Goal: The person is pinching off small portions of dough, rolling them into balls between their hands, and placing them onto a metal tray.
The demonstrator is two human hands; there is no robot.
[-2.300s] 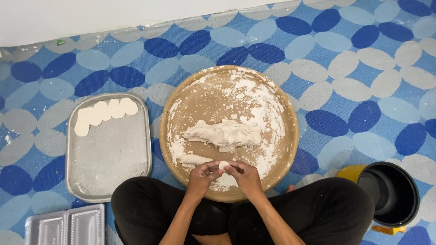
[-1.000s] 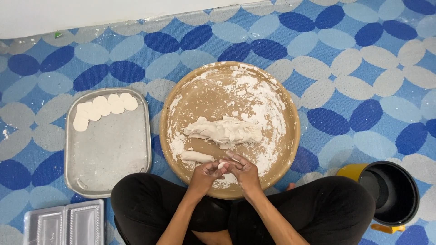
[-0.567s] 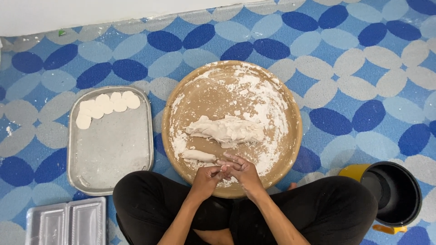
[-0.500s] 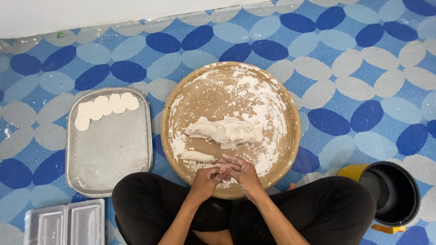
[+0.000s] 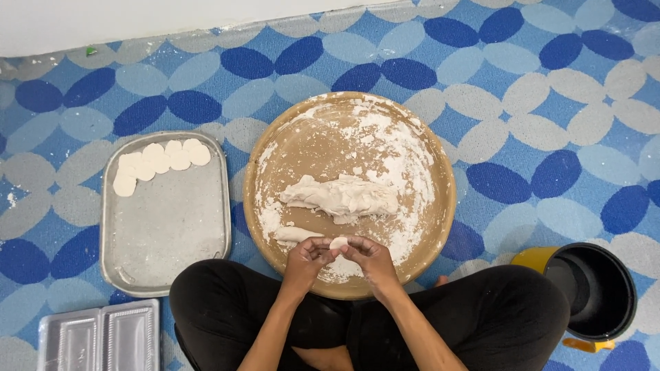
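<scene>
Both hands meet over the near edge of a round tan tray (image 5: 440,172), and between their fingertips sits a small piece of dough (image 5: 338,242), pale and roundish, pinched from either side. The left hand (image 5: 306,260) closes on it from the left with its fingers curled in, and the right hand (image 5: 372,258) closes on it from the right, thumb and forefinger touching the same piece; the two hands nearly touch each other around it. The piece is held just above the floured surface of the tray, close to the person's lap. Just beyond the left hand lies a short strip of dough (image 5: 294,234) on the tray, and farther out, near the middle of the tray, lies the large lump of dough (image 5: 342,198), long and uneven, lying roughly crosswise. Loose white flour (image 5: 405,165) covers much of the tray's right half and its near part, with thinner dusting elsewhere. The person sits cross-legged in black trousers (image 5: 495,309), knees spread on either side of the tray's near rim. To the left of the round tray, just beside it, a rectangular metal tray (image 5: 168,233) rests on the floor; a curved row of flat white dough discs (image 5: 159,161) lies overlapped along its far end. Near the person's left knee is a clear plastic container (image 5: 100,338) with two compartments. By the right knee stands a yellow and black bucket (image 5: 584,292). Everything rests on a mat patterned with blue and grey ovals (image 5: 550,103).
</scene>
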